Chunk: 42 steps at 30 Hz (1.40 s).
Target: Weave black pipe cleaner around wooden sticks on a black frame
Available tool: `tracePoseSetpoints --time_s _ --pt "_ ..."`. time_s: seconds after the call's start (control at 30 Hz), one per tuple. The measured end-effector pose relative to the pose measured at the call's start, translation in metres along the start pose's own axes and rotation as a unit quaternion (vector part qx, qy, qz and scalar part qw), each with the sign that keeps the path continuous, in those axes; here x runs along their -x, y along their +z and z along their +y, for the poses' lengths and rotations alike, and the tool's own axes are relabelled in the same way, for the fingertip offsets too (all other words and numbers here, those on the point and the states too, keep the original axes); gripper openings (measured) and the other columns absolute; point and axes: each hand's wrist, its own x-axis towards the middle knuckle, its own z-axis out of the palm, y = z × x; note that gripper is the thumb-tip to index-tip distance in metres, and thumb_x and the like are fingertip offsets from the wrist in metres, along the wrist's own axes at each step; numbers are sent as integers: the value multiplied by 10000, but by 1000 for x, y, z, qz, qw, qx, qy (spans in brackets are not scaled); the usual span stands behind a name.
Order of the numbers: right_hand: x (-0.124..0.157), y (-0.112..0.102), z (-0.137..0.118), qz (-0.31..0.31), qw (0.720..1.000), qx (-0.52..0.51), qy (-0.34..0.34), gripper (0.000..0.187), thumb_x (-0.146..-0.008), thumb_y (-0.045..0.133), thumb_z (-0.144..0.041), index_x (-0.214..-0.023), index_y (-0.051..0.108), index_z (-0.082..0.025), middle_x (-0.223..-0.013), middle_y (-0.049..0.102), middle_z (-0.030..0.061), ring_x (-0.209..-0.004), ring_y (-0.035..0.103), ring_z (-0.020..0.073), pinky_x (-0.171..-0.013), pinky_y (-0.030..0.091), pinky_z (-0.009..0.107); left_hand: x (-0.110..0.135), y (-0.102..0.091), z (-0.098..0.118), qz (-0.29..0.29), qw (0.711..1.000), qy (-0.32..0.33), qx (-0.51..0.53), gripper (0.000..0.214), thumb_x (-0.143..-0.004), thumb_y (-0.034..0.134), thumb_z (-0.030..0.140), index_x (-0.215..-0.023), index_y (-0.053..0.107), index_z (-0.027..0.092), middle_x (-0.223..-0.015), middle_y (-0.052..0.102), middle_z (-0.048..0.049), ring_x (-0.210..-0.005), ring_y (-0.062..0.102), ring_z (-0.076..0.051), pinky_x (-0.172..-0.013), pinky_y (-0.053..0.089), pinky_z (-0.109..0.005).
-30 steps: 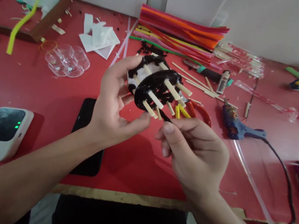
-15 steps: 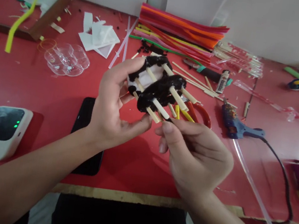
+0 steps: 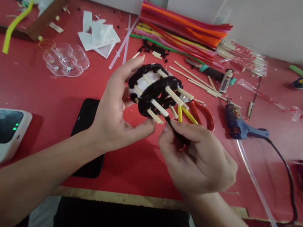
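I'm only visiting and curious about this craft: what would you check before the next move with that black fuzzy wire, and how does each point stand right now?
1. Left hand grips the stick frame, thumb below, fingers behind: ok.
2. Right hand pinches the black fuzzy wire: ok.
3. Wire leads from frame to fingertips without a tangle: ok.
4. All sticks firmly seated in the frame: cannot tell.
5. Spare wire length, hidden inside the right hand: cannot tell.
6. Glue gun lies on the table, apart from both hands: ok.
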Motion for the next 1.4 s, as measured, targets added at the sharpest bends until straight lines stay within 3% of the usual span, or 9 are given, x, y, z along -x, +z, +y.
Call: tracePoseSetpoints --time_s 0.13,0.27,0.47,0.53,0.77,0.97,1.07,1.4 --pt "-1 2 2 4 998 23 -53 212 -834 727 -40 -847 677 -246 -630 716 -58 -510 645 87 -570 600 195 1 1 -2 20 1000 19 -11 783 -695 783 185 -1395 460 317 -1380 501 -97 -1264 572 -314 -841 650 -422" --pt "-4 3 8 -4 997 -9 -82 250 -816 725 -26 -800 718 -275 -599 694 -53 -479 626 96 -546 596 211 1 6 -4 52 999 14 0 719 -641 846 239 -1257 478 281 -1214 514 -65 -1103 607 -255 -787 613 -365" --pt "-8 5 17 6 995 -10 -102 219 -864 728 -104 -786 776 -303 -605 710 -33 -518 660 133 -528 600 252 2 7 2 17 998 -57 6 723 -662 896 316 -1212 428 296 -1224 542 -51 -1046 646 -221 -765 589 -326" --pt "-7 6 19 4 993 -9 -114 192 -881 736 -120 -815 791 -292 -639 727 -20 -540 672 135 -546 601 257 2 7 2 28 998 -54 13 702 -674 886 322 -1207 430 295 -1229 545 -50 -1050 655 -218 -757 596 -321" --pt "-6 8 24 16 990 -43 -136 234 -867 744 -50 -933 796 -268 -717 736 -4 -593 684 138 -572 580 268 0 9 1 40 993 -82 78 702 -647 877 186 -1183 438 300 -1192 557 -15 -1003 671 -180 -708 591 -251" --pt "-7 9 23 28 993 -25 -115 283 -820 753 -21 -950 763 -272 -715 733 -11 -574 663 144 -565 598 281 3 11 -4 36 988 -105 107 674 -652 868 224 -1173 447 295 -1188 562 -24 -914 665 -162 -649 596 -266" --pt "-7 11 24 33 989 -38 -137 274 -810 760 -14 -921 754 -264 -681 719 -14 -556 656 137 -544 588 273 4 11 -4 27 985 -134 107 654 -668 859 241 -1169 441 295 -1192 567 -31 -922 667 -169 -665 599 -280" --pt "-3 14 32 -18 990 -77 -117 302 -877 707 -73 -1024 796 -322 -830 767 0 -685 719 172 -633 630 315 2 13 -4 45 975 -185 115 610 -676 836 229 -1126 427 280 -1129 628 -23 -962 704 -175 -722 613 -278"
